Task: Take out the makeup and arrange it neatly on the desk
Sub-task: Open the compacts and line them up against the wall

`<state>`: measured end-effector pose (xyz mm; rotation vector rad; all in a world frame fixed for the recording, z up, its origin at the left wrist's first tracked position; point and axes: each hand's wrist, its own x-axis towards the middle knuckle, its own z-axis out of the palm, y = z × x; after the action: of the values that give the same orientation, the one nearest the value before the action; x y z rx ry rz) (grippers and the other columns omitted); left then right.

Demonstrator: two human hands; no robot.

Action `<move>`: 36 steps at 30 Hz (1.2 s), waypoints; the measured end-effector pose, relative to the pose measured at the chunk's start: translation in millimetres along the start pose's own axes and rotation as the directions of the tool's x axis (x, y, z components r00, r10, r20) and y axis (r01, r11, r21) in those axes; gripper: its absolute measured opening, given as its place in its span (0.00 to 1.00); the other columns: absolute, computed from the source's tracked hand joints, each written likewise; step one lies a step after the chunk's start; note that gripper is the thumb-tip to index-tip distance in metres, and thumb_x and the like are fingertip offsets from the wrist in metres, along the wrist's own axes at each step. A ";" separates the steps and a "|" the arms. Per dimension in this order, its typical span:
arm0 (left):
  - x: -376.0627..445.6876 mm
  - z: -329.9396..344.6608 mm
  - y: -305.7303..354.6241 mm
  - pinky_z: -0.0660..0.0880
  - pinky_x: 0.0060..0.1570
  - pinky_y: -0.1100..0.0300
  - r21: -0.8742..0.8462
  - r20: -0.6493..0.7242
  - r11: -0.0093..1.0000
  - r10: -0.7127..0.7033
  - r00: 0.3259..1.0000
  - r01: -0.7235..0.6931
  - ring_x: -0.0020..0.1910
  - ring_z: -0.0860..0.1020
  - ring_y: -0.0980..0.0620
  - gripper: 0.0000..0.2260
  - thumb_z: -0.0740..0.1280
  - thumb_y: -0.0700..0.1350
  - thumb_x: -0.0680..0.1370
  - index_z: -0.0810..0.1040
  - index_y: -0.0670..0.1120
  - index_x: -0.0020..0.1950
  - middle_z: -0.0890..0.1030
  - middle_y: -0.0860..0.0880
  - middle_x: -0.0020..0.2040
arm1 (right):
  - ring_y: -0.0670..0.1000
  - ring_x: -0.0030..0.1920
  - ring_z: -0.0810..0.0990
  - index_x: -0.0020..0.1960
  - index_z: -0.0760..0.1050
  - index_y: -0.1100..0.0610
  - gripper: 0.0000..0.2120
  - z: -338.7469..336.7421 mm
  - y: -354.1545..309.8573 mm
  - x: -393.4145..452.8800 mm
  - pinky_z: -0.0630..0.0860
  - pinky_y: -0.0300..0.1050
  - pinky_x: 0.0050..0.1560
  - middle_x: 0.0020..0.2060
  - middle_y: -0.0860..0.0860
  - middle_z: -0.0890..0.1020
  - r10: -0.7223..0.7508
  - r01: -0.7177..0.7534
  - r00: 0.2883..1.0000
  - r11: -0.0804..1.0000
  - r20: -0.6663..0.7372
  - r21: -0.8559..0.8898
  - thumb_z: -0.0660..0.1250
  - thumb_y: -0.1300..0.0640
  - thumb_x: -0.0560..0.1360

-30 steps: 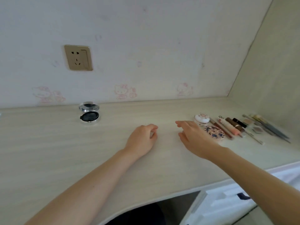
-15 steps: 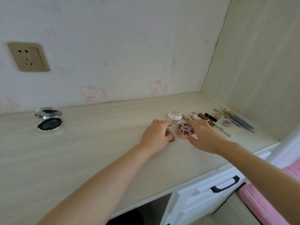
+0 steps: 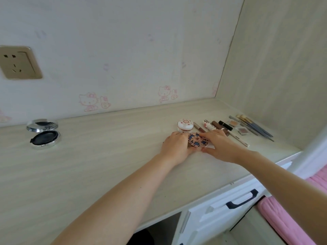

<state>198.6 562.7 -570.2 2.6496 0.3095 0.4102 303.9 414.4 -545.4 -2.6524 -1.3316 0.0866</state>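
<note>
a pale wood-grain desk runs across the view. at its far left, about nine o'clock from the hands, an open silver compact with a dark pad lies well apart from everything else. wide bare desk separates it from the left hand, whose fingers curl against the left rim of a round pink compact with a blue flower pattern. the right hand pinches the compact's right rim, thumb near, fingers far. both hands are equally near it; being round, it has no long axis. at twelve o'clock, just beside it, sits a white round jar. at two o'clock lies a row of pencils and tubes, then brushes, long axes pointing away, near the side wall. the open room is leftward; the desk edge lies toward six o'clock.
</note>
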 end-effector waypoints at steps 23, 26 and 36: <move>-57.8 -81.0 -31.1 0.75 0.61 0.55 -0.922 -0.013 0.372 -0.305 0.952 0.106 0.59 0.78 0.53 0.12 0.71 0.50 0.75 0.78 0.50 0.57 0.80 0.53 0.57 | 0.41 0.51 0.79 0.63 0.77 0.48 0.13 -30.0 -108.5 -19.0 0.71 0.34 0.55 0.50 0.48 0.83 0.000 0.093 0.988 0.792 -0.152 0.604 0.61 0.51 0.80; -74.4 -94.2 -43.1 0.76 0.58 0.56 -0.966 0.039 0.233 -0.314 0.948 0.117 0.56 0.81 0.48 0.13 0.70 0.46 0.76 0.76 0.48 0.60 0.80 0.46 0.60 | 0.46 0.48 0.79 0.59 0.79 0.45 0.12 -27.5 -134.2 -16.9 0.74 0.45 0.57 0.47 0.50 0.83 -0.035 0.111 0.991 0.753 -0.129 0.648 0.59 0.51 0.81; -144.1 -141.5 -97.6 0.79 0.53 0.42 -0.989 0.026 0.123 -0.405 0.914 0.083 0.53 0.82 0.45 0.19 0.74 0.42 0.73 0.75 0.48 0.63 0.77 0.44 0.62 | 0.40 0.55 0.80 0.59 0.79 0.45 0.11 -10.0 -219.2 -3.9 0.75 0.47 0.62 0.52 0.41 0.83 -0.192 0.149 0.981 0.717 -0.013 0.681 0.64 0.51 0.78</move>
<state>2.7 663.0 -526.7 1.1413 0.3731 0.5715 129.6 538.5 -496.4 -1.9050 -1.2376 0.5273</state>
